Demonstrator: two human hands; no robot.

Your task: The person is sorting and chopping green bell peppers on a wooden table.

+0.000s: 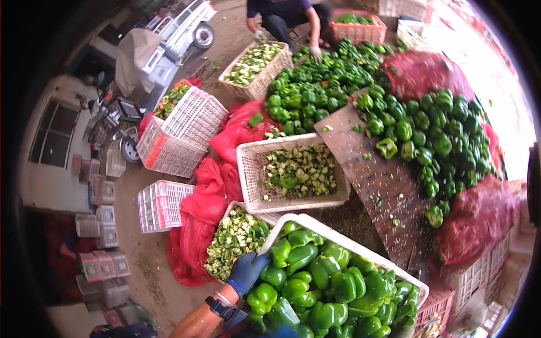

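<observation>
My left hand point(247, 274), in a blue glove with a dark watch on the wrist, is at the left rim of a white plastic crate point(360, 253). Its fingers close over that rim. Whole green bell peppers point(327, 273) fill the crate, which is tilted in the view and cut off by the lower edge. Just left of the hand, a lower crate holds chopped pale-green pepper pieces point(230, 239). Beyond it stands a light crate point(248, 163), partly filled with cut pepper cores and pieces point(301, 172). My right hand does not show.
Green peppers point(439, 135) are heaped on a brown board point(366, 163) and behind it. Red mesh sacks point(479, 219) flank the heap; red netting point(197, 219) lies left. A gloved co-worker point(284, 19) crouches at the far side. Stacked crates point(180, 129) and a three-wheeled vehicle point(169, 50) stand left.
</observation>
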